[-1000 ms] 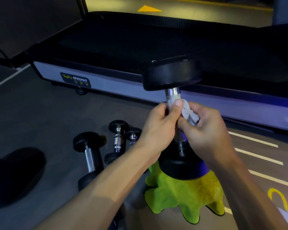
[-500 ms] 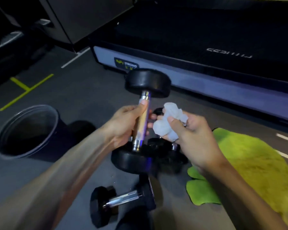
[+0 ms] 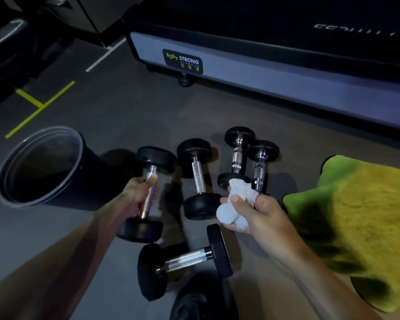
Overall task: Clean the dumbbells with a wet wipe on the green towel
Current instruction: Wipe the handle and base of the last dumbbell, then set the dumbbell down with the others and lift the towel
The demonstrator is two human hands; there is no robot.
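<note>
The left hand (image 3: 140,192) is gripping a dumbbell (image 3: 148,195) by its shiny bar, left of the middle of the frame; its two round black ends are looking dark and smooth. The right hand (image 3: 254,213) is squeezing a crumpled white wet wipe (image 3: 234,204) near the middle. The green towel (image 3: 356,215) is lying bare at the right edge. Four more dumbbells (image 3: 198,179) are lying on the floor beside a black bucket (image 3: 42,167). A second ago the dumbbell was standing on the towel while both hands were rubbing its bar

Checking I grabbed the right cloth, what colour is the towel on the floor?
Bright yellow-green, with dark shadow patches; the towel shows in the head view.
</note>
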